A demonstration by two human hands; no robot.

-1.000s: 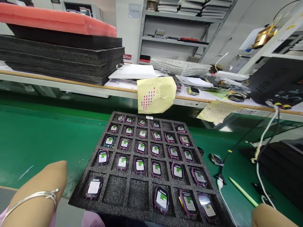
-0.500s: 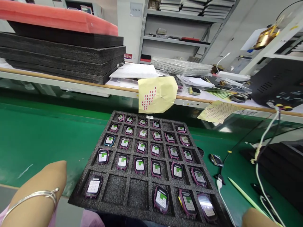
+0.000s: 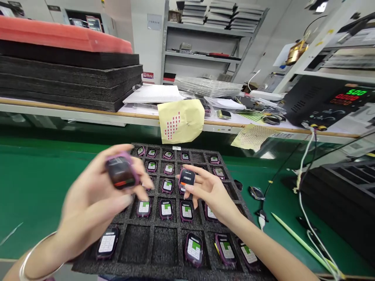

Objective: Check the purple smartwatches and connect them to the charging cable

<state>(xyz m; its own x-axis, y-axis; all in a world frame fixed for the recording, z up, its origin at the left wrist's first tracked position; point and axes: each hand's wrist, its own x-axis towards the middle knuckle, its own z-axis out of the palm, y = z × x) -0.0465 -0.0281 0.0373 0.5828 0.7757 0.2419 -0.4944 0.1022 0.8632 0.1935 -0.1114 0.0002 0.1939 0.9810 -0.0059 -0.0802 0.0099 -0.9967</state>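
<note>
My left hand (image 3: pixel 84 199), a little blurred, is raised over the left side of the black foam tray (image 3: pixel 134 244). Its fingers grip a purple-cased smartwatch (image 3: pixel 120 171) without a strap; the dark screen has an orange bar low down. Over the tray's middle, my right hand (image 3: pixel 216 193) pinches another purple smartwatch (image 3: pixel 187 177) between thumb and fingers, its screen also dark with an orange patch. Below them, several strapless watches, such as a purple one (image 3: pixel 166 208), lie in the compartments with white-and-green screens. Both hands cover part of the tray.
Black foam trays (image 3: pixel 67 84) are stacked on the back shelf under a red foam slab (image 3: pixel 64 37). Yellow paper (image 3: pixel 181 121) hangs from the shelf edge. At right are a power supply (image 3: pixel 328 101), white cables (image 3: pixel 301 195) and a pale green stick (image 3: pixel 299 238) on the green bench.
Both hands have come into view above the tray, each holding a smartwatch. Before, only the left forearm and a bit of the right arm showed. The view has shifted right.
</note>
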